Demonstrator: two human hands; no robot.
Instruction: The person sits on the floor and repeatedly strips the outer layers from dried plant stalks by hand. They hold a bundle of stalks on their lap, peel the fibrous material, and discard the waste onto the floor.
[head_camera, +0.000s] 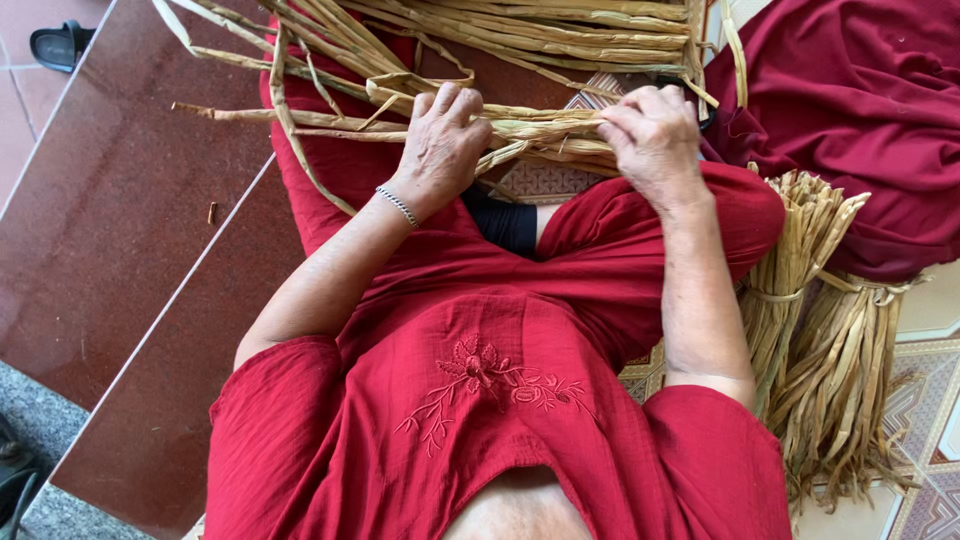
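While both hands work at the same bunch of dried reed, the lines below set out what shows.

Work in hand: weaving or plaiting flat dried reed strips (540, 130) across the lap; by my reading the step is tightening and folding a strand into the woven edge.

Left hand (440, 140): closed over the strips from above, fingers curled down on the bunch, pinning it against the knee; a thin beaded bracelet (397, 205) sits at the wrist.

Right hand (652, 135): fingers bent and pinched on the end of the same bunch, just beside the left hand, gripping a few strands.

Where the strips lie: across the red trousers (640, 230), running from the loose ends at the left to the hands, with longer strips (500, 30) fanning out beyond them toward the top of the view.

Spare stock: two tied bundles of reed (820, 330) stand by the person's right side, on the patterned tile floor (930, 400), touching a heap of dark red cloth (860, 90).

Surroundings: a polished reddish stone step (120, 200) at the person's left; a dark sandal (60, 45) at the far corner.

Next move, as a judgement: the right hand's strand likely needs pulling snug and crossing over, while the left keeps the bunch from slipping; a loosened hold could let the fold spring open.

Unclear: which single strand is being worked, since the fingers hide it.
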